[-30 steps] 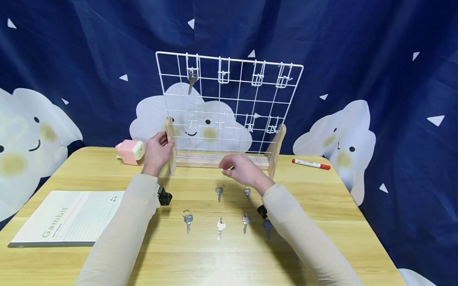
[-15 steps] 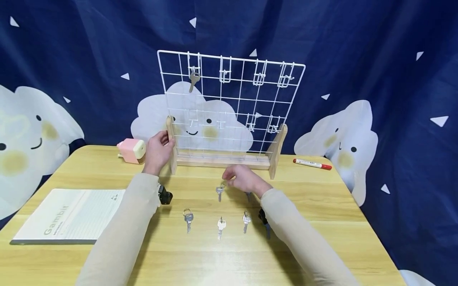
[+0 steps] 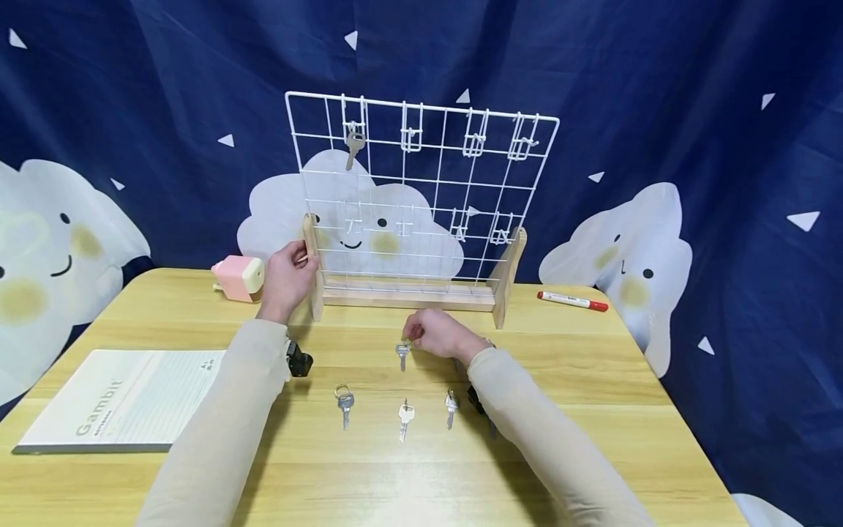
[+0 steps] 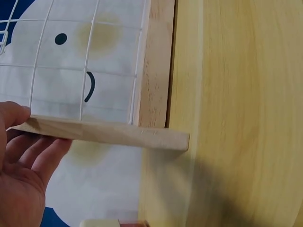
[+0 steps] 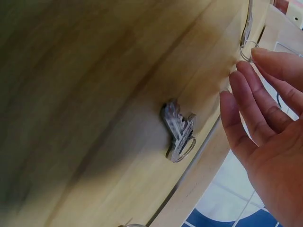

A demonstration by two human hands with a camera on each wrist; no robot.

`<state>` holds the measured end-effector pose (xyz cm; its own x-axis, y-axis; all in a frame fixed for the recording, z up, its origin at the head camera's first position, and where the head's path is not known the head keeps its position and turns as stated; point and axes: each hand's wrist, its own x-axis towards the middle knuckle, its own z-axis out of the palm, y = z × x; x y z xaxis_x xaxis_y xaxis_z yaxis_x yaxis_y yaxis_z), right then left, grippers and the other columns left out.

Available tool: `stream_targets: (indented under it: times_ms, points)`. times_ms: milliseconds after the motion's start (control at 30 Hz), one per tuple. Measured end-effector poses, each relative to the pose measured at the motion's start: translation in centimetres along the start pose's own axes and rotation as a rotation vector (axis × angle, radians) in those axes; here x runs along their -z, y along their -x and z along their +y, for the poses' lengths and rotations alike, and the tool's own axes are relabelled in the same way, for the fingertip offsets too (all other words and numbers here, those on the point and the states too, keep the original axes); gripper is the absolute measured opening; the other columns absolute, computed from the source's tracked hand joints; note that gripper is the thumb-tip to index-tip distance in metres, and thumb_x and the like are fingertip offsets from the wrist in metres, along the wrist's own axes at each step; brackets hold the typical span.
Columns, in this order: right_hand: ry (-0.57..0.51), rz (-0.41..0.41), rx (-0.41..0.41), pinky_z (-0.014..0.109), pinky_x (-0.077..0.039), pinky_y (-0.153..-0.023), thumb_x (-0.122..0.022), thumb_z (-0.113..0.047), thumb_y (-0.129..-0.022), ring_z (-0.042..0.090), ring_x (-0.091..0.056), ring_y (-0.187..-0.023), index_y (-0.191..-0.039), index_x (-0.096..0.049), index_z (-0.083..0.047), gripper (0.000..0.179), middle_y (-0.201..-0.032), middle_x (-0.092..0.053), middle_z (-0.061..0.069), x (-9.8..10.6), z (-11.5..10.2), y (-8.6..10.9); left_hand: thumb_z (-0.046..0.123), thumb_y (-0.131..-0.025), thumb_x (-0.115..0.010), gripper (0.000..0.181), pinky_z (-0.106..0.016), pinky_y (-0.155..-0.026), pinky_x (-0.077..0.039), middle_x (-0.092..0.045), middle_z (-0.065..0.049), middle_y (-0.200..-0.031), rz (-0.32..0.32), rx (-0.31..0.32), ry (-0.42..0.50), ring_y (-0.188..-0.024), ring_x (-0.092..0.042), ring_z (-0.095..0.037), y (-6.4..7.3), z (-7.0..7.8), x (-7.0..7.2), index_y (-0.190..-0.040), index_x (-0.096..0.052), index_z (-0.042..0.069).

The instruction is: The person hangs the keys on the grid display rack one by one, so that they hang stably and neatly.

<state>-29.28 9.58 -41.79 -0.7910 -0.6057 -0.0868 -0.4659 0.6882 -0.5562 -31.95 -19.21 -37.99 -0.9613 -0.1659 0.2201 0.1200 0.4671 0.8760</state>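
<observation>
My left hand (image 3: 288, 282) grips the wooden side support (image 4: 118, 135) of a white wire grid rack (image 3: 421, 181), thumb on one face and fingers on the other. Low over the table, my right hand (image 3: 443, 335) pinches the small ring (image 5: 245, 53) of a silver key (image 3: 402, 353) between thumb and forefinger. That key still lies against the tabletop. A second key (image 5: 179, 130) with a ring lies beside the right hand, mostly hidden under it in the head view. One key (image 3: 356, 148) hangs from the rack's top left hook.
Nearer the front lie more keys, among them a ringed key (image 3: 345, 406) and a bright key (image 3: 406, 419). A notebook (image 3: 118, 402) lies at left, a pink and cream block-shaped object (image 3: 238, 278) behind it. A red-capped marker (image 3: 571, 301) is at right. Other rack hooks (image 3: 411, 139) hold no keys.
My right hand has come down from in front of the rack's base to the table and taken the key's ring. The left hand has stayed on the wooden support.
</observation>
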Motion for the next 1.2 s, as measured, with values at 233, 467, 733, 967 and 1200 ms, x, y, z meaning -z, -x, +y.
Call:
stream_targets:
  times_ms: [233,467,733,967,1200]
  points:
    - [0.028,0.007,0.013,0.022,-0.053,-0.074,-0.070,0.004,-0.086,0.012,-0.060,-0.079,-0.087,-0.070,-0.005,0.010,-0.083,-0.067,0.003,-0.3,0.0,-0.3,0.010,-0.099,-0.054,0.046,-0.036,-0.103,-0.046,-0.054,-0.026,-0.135,-0.027,0.001,-0.006,-0.123,-0.054,-0.033,-0.1,-0.1,0.1,-0.141,-0.045,-0.008]
    - [0.022,0.007,0.005,0.022,-0.053,-0.074,-0.070,0.005,-0.086,0.011,-0.060,-0.077,-0.084,-0.070,-0.007,0.012,-0.082,-0.068,0.001,-0.3,0.2,-0.2,0.011,-0.100,-0.054,0.047,-0.037,-0.104,-0.045,-0.053,-0.025,-0.137,-0.031,-0.002,-0.012,-0.124,-0.054,-0.033,-0.1,-0.1,-0.1,-0.142,-0.044,-0.008]
    - [-0.057,0.032,0.015,0.023,-0.053,-0.071,-0.069,0.004,-0.086,0.011,-0.060,-0.075,-0.084,-0.069,-0.006,0.010,-0.079,-0.066,-0.002,0.5,-0.3,0.2,0.012,-0.100,-0.055,0.047,-0.037,-0.103,-0.046,-0.054,-0.025,-0.135,-0.025,-0.004,-0.028,-0.123,-0.054,-0.033,0.0,-0.2,0.1,-0.141,-0.045,-0.007]
    - [-0.130,0.060,0.025,0.025,-0.054,-0.070,-0.068,0.003,-0.088,0.013,-0.061,-0.076,-0.088,-0.069,-0.005,0.008,-0.085,-0.069,0.008,1.7,-1.0,1.1,0.012,-0.100,-0.055,0.047,-0.039,-0.103,-0.046,-0.054,-0.027,-0.134,-0.032,-0.018,-0.040,-0.123,-0.054,-0.035,-0.1,0.0,0.2,-0.141,-0.045,-0.009]
    - [-0.165,0.120,0.094,0.024,-0.055,-0.072,-0.068,0.004,-0.087,0.012,-0.062,-0.075,-0.090,-0.069,-0.002,0.007,-0.082,-0.069,0.007,2.9,-1.7,1.5,0.014,-0.100,-0.054,0.049,-0.039,-0.104,-0.045,-0.053,-0.026,-0.136,-0.037,0.006,-0.058,-0.124,-0.053,-0.035,0.2,0.1,0.3,-0.142,-0.043,-0.009]
